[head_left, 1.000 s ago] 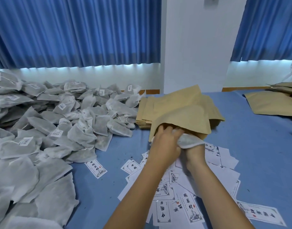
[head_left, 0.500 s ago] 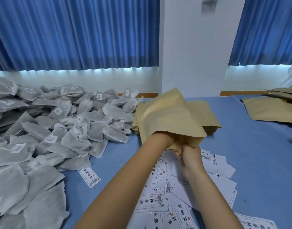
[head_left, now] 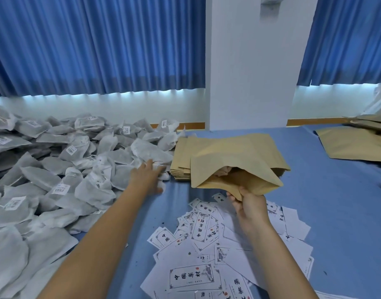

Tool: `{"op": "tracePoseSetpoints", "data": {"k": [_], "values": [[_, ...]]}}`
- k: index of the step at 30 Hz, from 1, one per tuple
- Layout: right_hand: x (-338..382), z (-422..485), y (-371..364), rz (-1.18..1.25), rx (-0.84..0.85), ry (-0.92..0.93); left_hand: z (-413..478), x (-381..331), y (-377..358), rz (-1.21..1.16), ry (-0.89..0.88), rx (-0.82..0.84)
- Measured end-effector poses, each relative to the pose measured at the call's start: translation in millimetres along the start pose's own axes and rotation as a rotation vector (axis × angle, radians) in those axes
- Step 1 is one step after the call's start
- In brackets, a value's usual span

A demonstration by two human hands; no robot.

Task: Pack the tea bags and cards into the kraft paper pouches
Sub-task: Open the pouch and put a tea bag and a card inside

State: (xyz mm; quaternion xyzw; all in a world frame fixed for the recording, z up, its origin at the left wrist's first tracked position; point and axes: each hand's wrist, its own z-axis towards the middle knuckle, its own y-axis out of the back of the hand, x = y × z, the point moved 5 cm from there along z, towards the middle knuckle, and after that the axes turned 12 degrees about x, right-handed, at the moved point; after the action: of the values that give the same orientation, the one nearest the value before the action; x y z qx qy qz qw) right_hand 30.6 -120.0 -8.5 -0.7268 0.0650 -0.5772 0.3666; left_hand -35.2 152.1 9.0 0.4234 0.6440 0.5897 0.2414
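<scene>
Left hand has left the pouch mouth and reached to centre-left, fingers straight and released on the tea bags; right hand pinches the lower lip of the open kraft pouch, centre frame, above the cards; risk: the one-handed hold lets the mouth sag shut; bag strings may tangle and drag extras; cards read "中国", rest unclear; bag labels illegible.

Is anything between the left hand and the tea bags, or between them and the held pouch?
Nothing visible. The left hand is at the tea bags; toward the pouch in the right hand lie only bare table and the low pouch stack.
</scene>
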Motion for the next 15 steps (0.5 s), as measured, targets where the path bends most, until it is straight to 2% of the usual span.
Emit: {"op": "tracePoseSetpoints", "data": {"k": [4,7,12,15], "values": [[0,2,1,0.021,-0.003,0.000,16,-8,-3,0.125,0.079,-0.112],[-1,4,1,0.039,-0.004,-0.008,25,-15,-7,0.151,0.063,-0.180],[-3,6,3,0.044,-0.001,-0.013,30,-9,-18,-0.137,-0.005,-0.104],[-2,8,4,0.038,0.010,-0.006,19,-18,-21,-0.119,0.066,-0.127]]}}
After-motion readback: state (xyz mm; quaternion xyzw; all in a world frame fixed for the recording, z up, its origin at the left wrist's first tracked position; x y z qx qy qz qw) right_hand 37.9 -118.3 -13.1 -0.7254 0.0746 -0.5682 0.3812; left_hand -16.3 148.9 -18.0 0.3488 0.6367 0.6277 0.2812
